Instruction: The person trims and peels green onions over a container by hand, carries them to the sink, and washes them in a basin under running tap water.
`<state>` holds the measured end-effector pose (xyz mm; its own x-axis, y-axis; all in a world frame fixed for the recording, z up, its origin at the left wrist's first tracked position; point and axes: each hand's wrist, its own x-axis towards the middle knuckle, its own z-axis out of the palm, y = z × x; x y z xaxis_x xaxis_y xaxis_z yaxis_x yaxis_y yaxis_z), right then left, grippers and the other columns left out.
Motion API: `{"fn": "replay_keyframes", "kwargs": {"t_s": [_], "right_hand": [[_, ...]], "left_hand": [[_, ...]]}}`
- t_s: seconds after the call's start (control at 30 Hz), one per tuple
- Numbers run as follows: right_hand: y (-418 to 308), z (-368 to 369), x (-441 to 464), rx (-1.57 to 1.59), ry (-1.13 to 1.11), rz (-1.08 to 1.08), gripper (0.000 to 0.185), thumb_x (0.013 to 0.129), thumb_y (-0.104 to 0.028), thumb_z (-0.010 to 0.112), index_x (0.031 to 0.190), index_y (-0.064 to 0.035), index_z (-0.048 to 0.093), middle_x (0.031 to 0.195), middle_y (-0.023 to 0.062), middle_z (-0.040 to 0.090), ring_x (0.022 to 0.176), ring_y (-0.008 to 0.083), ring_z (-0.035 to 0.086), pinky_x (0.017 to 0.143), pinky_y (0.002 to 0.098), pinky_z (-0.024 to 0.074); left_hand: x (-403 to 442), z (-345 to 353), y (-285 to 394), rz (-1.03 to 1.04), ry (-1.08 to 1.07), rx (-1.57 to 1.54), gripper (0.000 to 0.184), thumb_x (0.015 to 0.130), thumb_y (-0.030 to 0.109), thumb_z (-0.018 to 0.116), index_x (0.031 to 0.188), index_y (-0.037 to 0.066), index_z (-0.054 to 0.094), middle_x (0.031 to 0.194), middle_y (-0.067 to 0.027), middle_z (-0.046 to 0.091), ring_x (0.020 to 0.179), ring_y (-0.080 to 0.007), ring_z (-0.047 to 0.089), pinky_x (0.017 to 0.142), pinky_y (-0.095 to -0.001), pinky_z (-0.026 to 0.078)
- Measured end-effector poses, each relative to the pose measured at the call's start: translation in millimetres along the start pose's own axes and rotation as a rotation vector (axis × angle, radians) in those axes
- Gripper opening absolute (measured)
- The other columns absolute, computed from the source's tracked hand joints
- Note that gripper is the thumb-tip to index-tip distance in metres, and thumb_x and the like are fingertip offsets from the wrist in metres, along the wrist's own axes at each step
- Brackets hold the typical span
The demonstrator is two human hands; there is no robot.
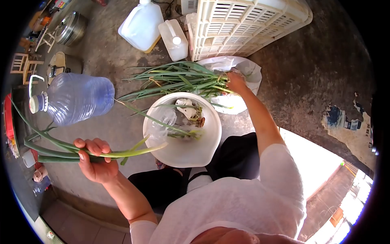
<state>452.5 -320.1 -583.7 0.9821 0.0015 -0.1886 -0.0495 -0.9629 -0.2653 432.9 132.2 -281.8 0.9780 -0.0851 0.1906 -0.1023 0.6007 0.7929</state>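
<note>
My left hand (96,160) is closed around a long green onion (132,153), its pale end pointing right and its dark leaves trailing left. My right hand (236,82) reaches to the root end of a bunch of green onions (178,79) lying on the floor. Its fingers curl at the stalk ends there, though most of them are hidden. Between my knees stands a white basin (185,156). Inside it are a clear plastic bag (162,118), some green scraps (185,133) and a white item with dark marks (186,109).
A big blue water bottle (81,97) lies on its side at left. White jugs (142,26) and a cream plastic crate (243,30) stand beyond the onions. A white sack (252,71) lies under their root ends. Metal pots (71,28) are at far left.
</note>
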Motion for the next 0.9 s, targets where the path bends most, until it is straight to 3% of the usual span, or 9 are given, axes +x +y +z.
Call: {"fn": "replay_keyframes", "kwargs": {"t_s": [0.07, 0.13, 0.23, 0.43, 0.5, 0.53, 0.63, 0.73, 0.9], "right_hand": [[1, 5, 10, -0.005, -0.193, 0.219, 0.037, 0.067, -0.016, 0.066, 0.100, -0.0056, 0.052, 0.099, 0.0144, 0.058, 0.094, 0.0316, 0.055, 0.079, 0.0414, 0.0439], [8, 13, 11, -0.040, -0.204, 0.229, 0.032, 0.069, -0.015, 0.064, 0.098, -0.0078, 0.053, 0.096, 0.0124, 0.059, 0.092, 0.0315, 0.056, 0.077, 0.0405, 0.0441], [10, -10, 6, 0.121, -0.287, 0.177, 0.022, 0.072, -0.012, 0.058, 0.094, -0.0102, 0.056, 0.090, 0.0113, 0.060, 0.087, 0.0321, 0.057, 0.074, 0.0411, 0.0442], [9, -10, 8, 0.054, 0.275, -0.121, 0.011, 0.072, -0.010, 0.051, 0.080, -0.0086, 0.060, 0.080, 0.0132, 0.060, 0.077, 0.0326, 0.056, 0.069, 0.0422, 0.0447], [-15, 4, 7, -0.175, -0.253, -0.065, 0.019, 0.073, -0.012, 0.053, 0.088, -0.0078, 0.064, 0.091, 0.0151, 0.062, 0.088, 0.0318, 0.059, 0.076, 0.0408, 0.0466], [-40, -24, -9, 0.009, -0.357, 0.075, 0.022, 0.073, -0.018, 0.055, 0.088, -0.0054, 0.064, 0.089, 0.0167, 0.062, 0.087, 0.0314, 0.060, 0.074, 0.0418, 0.0477], [-28, 8, -11, -0.179, -0.371, 0.123, 0.025, 0.073, -0.023, 0.057, 0.090, -0.0058, 0.064, 0.090, 0.0162, 0.062, 0.088, 0.0306, 0.060, 0.075, 0.0405, 0.0479], [-31, -27, -10, 0.059, -0.448, 0.032, 0.025, 0.071, -0.023, 0.057, 0.089, -0.0085, 0.064, 0.089, 0.0133, 0.062, 0.085, 0.0309, 0.059, 0.073, 0.0404, 0.0466], [-2, -84, -12, 0.124, 0.001, -0.190, 0.024, 0.069, -0.021, 0.060, 0.090, -0.0081, 0.062, 0.084, 0.0123, 0.060, 0.084, 0.0307, 0.057, 0.073, 0.0415, 0.0449]], "left_hand": [[-7, 6, 1, 0.006, 0.006, 0.028, 0.018, 0.090, 0.016, 0.042, 0.104, 0.004, 0.041, 0.074, -0.0058, 0.043, 0.064, -0.0147, 0.037, 0.046, -0.0215, 0.037], [-12, 10, 2, 0.051, 0.068, 0.051, 0.022, 0.089, 0.017, 0.043, 0.104, 0.001, 0.043, 0.072, -0.0116, 0.054, 0.062, -0.0197, 0.049, 0.042, -0.0216, 0.038], [-16, 17, 2, 0.025, 0.094, 0.024, 0.020, 0.088, 0.015, 0.044, 0.103, 0.001, 0.045, 0.073, -0.0114, 0.055, 0.063, -0.0187, 0.048, 0.049, -0.0240, 0.039], [-11, 25, -8, 0.040, 0.093, -0.019, 0.018, 0.086, 0.012, 0.045, 0.102, 0.004, 0.046, 0.078, -0.0105, 0.055, 0.066, -0.0181, 0.047, 0.065, -0.0340, 0.038], [-10, 35, -10, 0.018, 0.162, 0.000, 0.018, 0.084, 0.009, 0.047, 0.102, 0.006, 0.046, 0.084, -0.0092, 0.055, 0.066, -0.0181, 0.047, 0.067, -0.0358, 0.038], [-10, 38, -11, 0.015, 0.155, 0.000, 0.018, 0.084, 0.009, 0.047, 0.102, 0.006, 0.046, 0.084, -0.0092, 0.055, 0.066, -0.0181, 0.047, 0.067, -0.0358, 0.038], [-8, 39, -9, 0.040, 0.145, 0.004, 0.017, 0.084, 0.008, 0.046, 0.101, 0.006, 0.046, 0.080, -0.0067, 0.053, 0.063, -0.0157, 0.045, 0.063, -0.0325, 0.037], [-12, 32, -1, 0.000, -0.003, -0.091, 0.017, 0.084, 0.007, 0.044, 0.101, 0.005, 0.047, 0.075, -0.0049, 0.049, 0.056, -0.0123, 0.042, 0.057, -0.0288, 0.035], [-12, 29, 0, -0.038, -0.052, -0.128, 0.015, 0.084, 0.003, 0.042, 0.099, 0.004, 0.044, 0.075, -0.0037, 0.043, 0.054, -0.0098, 0.036, 0.055, -0.0255, 0.032]]}}
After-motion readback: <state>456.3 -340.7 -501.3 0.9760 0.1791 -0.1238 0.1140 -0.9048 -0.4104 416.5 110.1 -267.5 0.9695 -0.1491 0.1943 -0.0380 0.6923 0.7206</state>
